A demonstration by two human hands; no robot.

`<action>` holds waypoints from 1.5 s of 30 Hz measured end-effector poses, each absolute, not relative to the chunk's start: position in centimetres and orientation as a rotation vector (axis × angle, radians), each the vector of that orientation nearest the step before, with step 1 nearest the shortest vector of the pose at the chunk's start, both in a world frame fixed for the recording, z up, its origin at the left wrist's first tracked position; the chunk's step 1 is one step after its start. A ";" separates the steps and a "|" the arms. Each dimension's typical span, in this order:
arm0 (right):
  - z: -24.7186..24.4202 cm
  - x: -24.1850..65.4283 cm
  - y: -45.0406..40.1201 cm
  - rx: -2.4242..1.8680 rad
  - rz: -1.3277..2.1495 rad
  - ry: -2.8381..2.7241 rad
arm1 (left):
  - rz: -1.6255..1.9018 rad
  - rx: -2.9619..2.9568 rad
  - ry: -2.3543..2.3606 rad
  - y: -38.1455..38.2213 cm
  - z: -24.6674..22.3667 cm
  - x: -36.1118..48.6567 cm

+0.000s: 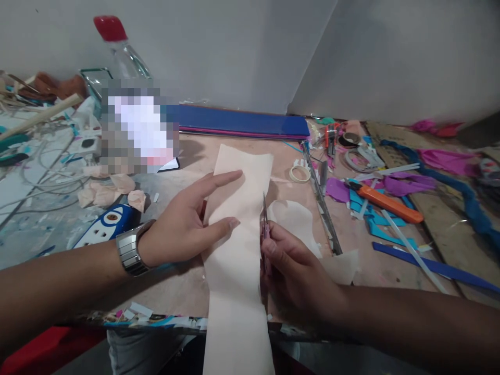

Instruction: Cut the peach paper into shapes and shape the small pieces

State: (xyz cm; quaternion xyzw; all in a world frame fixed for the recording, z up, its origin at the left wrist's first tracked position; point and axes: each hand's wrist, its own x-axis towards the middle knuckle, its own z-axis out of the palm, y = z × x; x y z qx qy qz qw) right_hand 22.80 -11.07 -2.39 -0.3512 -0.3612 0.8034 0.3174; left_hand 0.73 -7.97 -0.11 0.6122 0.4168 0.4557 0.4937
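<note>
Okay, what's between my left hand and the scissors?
Part of the cream sheet: in the head view, your left hand rests on it, and the scissors in your right hand are at its right edge.

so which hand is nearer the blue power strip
Left: the left hand is just right of the power strip, on the pale sheet; the right hand is farther right, holding scissors.

Plain grey wall (219,62) in dull, uneven light behind a stained brownish tabletop (175,190)
</note>
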 end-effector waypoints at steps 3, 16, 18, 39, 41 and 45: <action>-2.0 22.5 -11.1 -0.953 2.101 -0.958 | 1.050 1.459 0.938 -7.7 -0.2 0.7; -1.3 21.8 -10.5 -0.999 2.025 -0.914 | 1.231 1.340 0.856 -6.5 -0.4 0.0; -0.7 21.4 -10.3 -1.024 1.986 -0.905 | 1.230 1.298 0.847 -6.3 -0.6 -0.1; -0.2 19.4 -6.7 -0.946 1.752 -1.105 | 1.412 1.117 0.915 -2.9 -0.8 -1.3; -0.2 19.7 -6.8 -0.954 1.733 -1.143 | 1.423 1.236 0.913 -2.8 -0.8 -1.6; -0.8 20.2 -7.1 -0.940 1.776 -1.211 | 1.480 1.545 0.956 -2.7 -0.4 -2.1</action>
